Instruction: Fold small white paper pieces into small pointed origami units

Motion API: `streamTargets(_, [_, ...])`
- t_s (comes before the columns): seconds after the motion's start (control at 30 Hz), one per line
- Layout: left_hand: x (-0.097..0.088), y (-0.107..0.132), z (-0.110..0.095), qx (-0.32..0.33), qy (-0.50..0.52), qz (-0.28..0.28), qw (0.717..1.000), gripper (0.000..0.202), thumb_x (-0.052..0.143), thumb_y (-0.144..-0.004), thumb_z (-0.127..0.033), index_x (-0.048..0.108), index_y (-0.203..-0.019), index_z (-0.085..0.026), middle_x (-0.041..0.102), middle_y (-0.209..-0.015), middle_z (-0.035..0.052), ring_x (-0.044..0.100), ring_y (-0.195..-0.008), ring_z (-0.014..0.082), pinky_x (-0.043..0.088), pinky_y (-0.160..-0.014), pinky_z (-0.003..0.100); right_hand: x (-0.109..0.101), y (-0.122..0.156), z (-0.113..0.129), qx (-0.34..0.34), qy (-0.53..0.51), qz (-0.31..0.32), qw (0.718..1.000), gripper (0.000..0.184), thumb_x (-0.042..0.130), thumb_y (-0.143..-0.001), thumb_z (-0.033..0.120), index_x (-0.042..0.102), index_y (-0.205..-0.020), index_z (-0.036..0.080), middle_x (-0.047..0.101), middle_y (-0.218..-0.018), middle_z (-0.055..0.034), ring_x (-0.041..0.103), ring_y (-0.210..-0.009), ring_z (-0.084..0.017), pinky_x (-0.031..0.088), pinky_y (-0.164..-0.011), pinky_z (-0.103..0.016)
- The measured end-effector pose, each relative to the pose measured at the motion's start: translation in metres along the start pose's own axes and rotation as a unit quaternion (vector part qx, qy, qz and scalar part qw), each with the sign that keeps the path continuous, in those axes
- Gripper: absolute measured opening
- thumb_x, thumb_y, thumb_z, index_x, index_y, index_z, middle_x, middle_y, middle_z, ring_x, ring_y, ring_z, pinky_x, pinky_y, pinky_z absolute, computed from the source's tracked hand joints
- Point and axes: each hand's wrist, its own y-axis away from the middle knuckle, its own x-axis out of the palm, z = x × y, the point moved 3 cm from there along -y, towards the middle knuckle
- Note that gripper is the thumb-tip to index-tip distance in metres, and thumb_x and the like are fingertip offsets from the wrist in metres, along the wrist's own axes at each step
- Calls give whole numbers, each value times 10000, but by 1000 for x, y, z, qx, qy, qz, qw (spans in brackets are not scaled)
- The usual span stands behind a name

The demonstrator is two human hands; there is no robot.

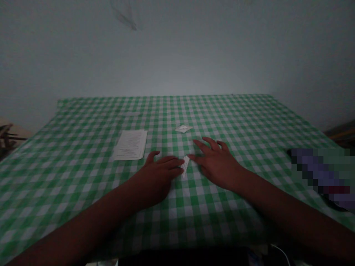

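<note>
Both of my hands lie palm down on a table covered with a green-and-white checked cloth. Between them is a small white packet. The fingertips of my left hand touch its left side, and the thumb and forefinger of my right hand touch its right side. Fingers of both hands are stretched out flat. A second small white packet lies a little farther back, apart from both hands.
A printed white sheet of paper lies to the left of my left hand. A blurred dark object sits at the table's right edge. A plain wall stands behind the table. The light is dim.
</note>
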Motion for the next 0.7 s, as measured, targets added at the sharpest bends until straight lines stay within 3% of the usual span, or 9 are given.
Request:
streamTargets(0.23, [-1,-2,-1,4,11,-15,1000,488,496,-782,-63,570,-1214,-278,547,-1440,24,477,-1325,245,82,-1125,613,1,-4,-12,31,-10,-15,999,450,549,-903,227,608,-1312,403,387,-1553,-81,285,-1420,-421,301,-1022,-700])
streamTargets(0.43, [3,-17,-5,-25,16,-74,997,76,574,-914,-290,619,-928,-229,678,-1170,21,560,-1175,249,147,-1094,605,1,-6,-6,26,-26,-25,999,391,539,-900,253,649,-1271,309,406,-1536,-112,283,-1407,-434,318,-1000,-707])
streamTargets(0.57, [5,-24,-3,-68,-12,-109,992,132,650,-884,-345,613,-874,-219,677,-1097,21,540,-1149,267,214,-1069,576,-2,-5,0,-4,-42,-32,999,370,519,-905,248,651,-1250,233,419,-1533,-96,293,-1404,-396,324,-1045,-636])
streamTargets(0.7, [5,-23,3,-114,-31,-130,984,148,634,-883,-321,621,-982,-213,665,-1108,51,530,-1118,281,305,-1002,528,-5,-5,1,6,-44,-49,998,299,530,-914,278,692,-1161,228,475,-1487,-93,331,-1372,-394,321,-1036,-628])
